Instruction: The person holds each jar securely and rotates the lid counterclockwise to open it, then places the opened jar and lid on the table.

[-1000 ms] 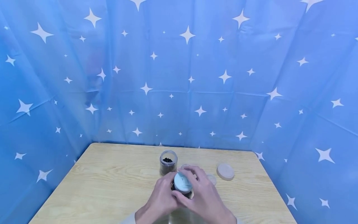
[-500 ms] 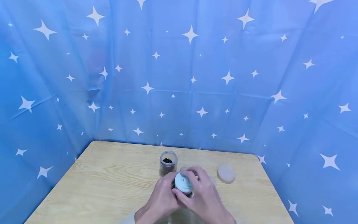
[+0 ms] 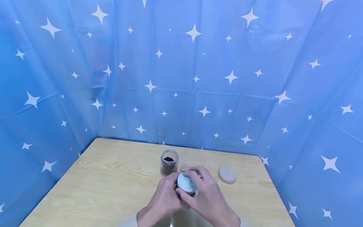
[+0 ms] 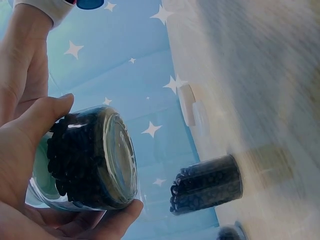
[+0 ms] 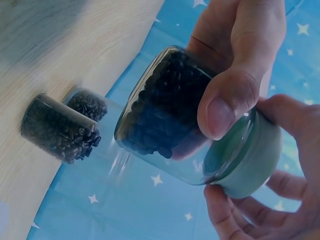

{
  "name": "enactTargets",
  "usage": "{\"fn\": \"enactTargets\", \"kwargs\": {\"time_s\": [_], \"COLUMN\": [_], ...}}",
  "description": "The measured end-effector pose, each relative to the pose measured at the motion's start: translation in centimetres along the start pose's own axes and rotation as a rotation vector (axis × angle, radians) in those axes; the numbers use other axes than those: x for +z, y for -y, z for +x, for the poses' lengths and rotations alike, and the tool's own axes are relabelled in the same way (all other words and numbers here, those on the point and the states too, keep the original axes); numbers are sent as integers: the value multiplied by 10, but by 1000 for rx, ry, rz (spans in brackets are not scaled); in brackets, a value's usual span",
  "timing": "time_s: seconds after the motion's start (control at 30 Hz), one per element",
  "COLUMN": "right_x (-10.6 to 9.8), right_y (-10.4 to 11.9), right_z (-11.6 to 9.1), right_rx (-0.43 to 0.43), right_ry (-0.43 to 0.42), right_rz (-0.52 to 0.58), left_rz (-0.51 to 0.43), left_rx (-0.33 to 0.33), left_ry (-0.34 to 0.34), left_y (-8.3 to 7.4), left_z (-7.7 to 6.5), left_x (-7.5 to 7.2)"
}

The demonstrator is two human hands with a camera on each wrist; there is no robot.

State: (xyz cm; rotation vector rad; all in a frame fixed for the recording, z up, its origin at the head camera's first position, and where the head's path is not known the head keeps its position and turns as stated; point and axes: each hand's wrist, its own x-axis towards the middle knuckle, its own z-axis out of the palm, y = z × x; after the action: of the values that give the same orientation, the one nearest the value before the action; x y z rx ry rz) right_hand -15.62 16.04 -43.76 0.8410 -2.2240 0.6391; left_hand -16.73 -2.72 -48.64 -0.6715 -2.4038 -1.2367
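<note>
My left hand (image 3: 165, 193) grips a clear glass jar (image 4: 92, 157) partly filled with dark beans (image 5: 167, 100). The jar is held tilted in the air, and its base shows in the left wrist view. Over its mouth sits a pale green-blue lid (image 3: 186, 183), pinched at the rim between the thumb and fingers of my right hand (image 3: 209, 197). In the right wrist view my left thumb (image 5: 222, 112) presses on the glass near the lid (image 5: 255, 162). In the head view the hands cover most of the jar.
Beyond the hands stands a lidless glass jar (image 3: 169, 163) of dark beans, with a smaller clear container (image 3: 185, 168) beside it, partly hidden. A round pale lid (image 3: 227, 175) lies to the right on the wooden table (image 3: 113, 176). Behind hangs a blue star-patterned curtain (image 3: 175, 72).
The head view has shifted slightly, and more of the small container shows behind the right hand. Both hands keep nearly the same hold on the jar and lid.
</note>
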Motion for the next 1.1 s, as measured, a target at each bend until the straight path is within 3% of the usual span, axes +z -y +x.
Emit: {"fn": "enactTargets", "kwargs": {"time_s": [0.33,0.63,0.73,0.93,1.1], "right_x": [4,6,3,-6,-10], "right_y": [-1,-8,-13,-28,-36], "right_z": [-7,-6,-3,4,7], "right_rx": [10,-34,-90,-298,-348], "right_ry": [3,42,85,217,317], "right_rz": [14,96,134,228,289], "left_rz": [-19,-51,-66,-109,-134], "left_rx": [-16,3,10,12,20], "left_ry": [59,79,85,106,127], "left_y": [6,13,14,17,19], "left_z": [-2,0,0,-1,-3], "left_x": [-1,-4,-5,-7,-7]}}
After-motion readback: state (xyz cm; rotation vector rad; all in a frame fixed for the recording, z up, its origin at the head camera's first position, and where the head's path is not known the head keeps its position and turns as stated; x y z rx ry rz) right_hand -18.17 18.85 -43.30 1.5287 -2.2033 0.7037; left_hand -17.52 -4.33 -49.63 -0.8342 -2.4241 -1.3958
